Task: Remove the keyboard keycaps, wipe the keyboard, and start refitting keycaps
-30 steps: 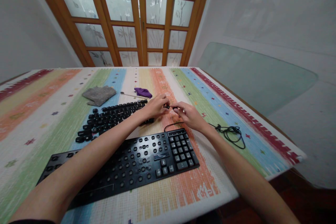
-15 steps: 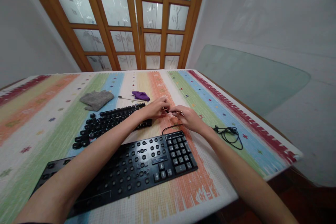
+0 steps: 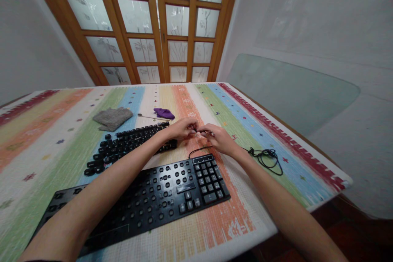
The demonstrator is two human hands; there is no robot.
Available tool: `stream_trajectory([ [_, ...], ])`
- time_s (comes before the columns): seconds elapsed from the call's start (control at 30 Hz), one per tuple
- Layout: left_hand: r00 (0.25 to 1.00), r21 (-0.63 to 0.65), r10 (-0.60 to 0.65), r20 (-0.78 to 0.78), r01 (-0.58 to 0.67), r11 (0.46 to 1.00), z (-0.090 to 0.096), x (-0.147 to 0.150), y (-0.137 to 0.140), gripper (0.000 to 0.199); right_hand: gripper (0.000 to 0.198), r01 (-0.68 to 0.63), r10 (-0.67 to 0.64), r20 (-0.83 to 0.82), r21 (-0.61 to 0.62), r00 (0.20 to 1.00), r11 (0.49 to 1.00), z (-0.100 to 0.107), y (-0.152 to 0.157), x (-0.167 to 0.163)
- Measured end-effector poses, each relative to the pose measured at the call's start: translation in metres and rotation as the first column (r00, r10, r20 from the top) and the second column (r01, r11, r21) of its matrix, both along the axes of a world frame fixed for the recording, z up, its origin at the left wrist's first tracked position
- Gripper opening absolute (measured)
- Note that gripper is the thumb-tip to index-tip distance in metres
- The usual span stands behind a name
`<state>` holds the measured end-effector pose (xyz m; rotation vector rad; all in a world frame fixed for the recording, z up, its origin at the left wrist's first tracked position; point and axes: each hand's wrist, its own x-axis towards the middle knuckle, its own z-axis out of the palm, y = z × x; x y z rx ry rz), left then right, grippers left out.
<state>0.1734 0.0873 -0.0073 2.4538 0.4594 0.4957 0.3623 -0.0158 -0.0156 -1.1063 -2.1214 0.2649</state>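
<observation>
My left hand (image 3: pixel 185 128) and my right hand (image 3: pixel 217 136) meet above the orange stripe of the cloth, fingertips almost touching. Pinched in my left fingers is a tiny dark piece that looks like a keycap, mostly hidden. The right fingers are closed round a thin, small thing I cannot make out. Below my hands lies a black keyboard (image 3: pixel 187 188), its number pad still capped and most other keys bare. Loose black keycaps (image 3: pixel 123 143) are spread in rows behind it, partly covered by my left forearm.
A grey cloth (image 3: pixel 112 118), a purple cloth (image 3: pixel 164 113) and a thin dark-tipped stick (image 3: pixel 153 117) lie beyond the keycaps. On the right is a coiled black cable (image 3: pixel 267 157). The striped tablecloth (image 3: pixel 227 229) ends at the table's near edge.
My hands stay together in nearly the same place, the left fingers shifting slightly. The view has tilted a little; the keyboard and loose keycaps have not visibly moved.
</observation>
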Motion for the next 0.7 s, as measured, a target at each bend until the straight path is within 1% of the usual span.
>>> stream_trajectory([
  [0.13, 1.000, -0.063, -0.006, 0.017, 0.007, 0.998, 0.003, -0.003, 0.001, 0.008, 0.020, -0.022, 0.018, -0.084, -0.049, 0.996, 0.999, 0.006, -0.003, -0.001],
  [0.3, 0.997, -0.133, -0.055, 0.051, 0.061, 0.989, 0.009, -0.010, 0.003, 0.022, 0.021, -0.055, 0.028, -0.187, -0.139, 0.982, 0.989, 0.011, -0.005, 0.001],
  [0.4, 0.995, -0.168, -0.063, 0.079, 0.075, 0.983, 0.010, -0.013, 0.002, 0.026, 0.023, -0.092, 0.024, -0.296, -0.217, 0.955, 0.972, 0.011, -0.004, 0.001],
  [0.47, 0.995, -0.187, -0.040, 0.088, 0.056, 0.981, 0.010, -0.013, -0.001, 0.028, 0.027, -0.127, 0.017, -0.388, -0.262, 0.922, 0.957, 0.011, -0.003, 0.002],
  [0.53, 0.994, -0.213, 0.010, 0.109, 0.014, 0.977, 0.009, -0.013, -0.005, 0.034, 0.033, -0.155, -0.001, -0.465, -0.298, 0.885, 0.942, 0.011, -0.002, 0.002],
  [0.6, 0.988, -0.256, 0.059, 0.145, -0.020, 0.966, 0.008, -0.012, -0.010, 0.039, 0.037, -0.178, -0.020, -0.520, -0.327, 0.854, 0.928, 0.012, -0.001, 0.003],
  [0.7, 0.973, -0.339, 0.102, 0.208, -0.026, 0.940, 0.008, -0.012, -0.017, 0.040, 0.037, -0.240, -0.013, -0.576, -0.360, 0.817, 0.902, 0.013, -0.002, 0.004],
])
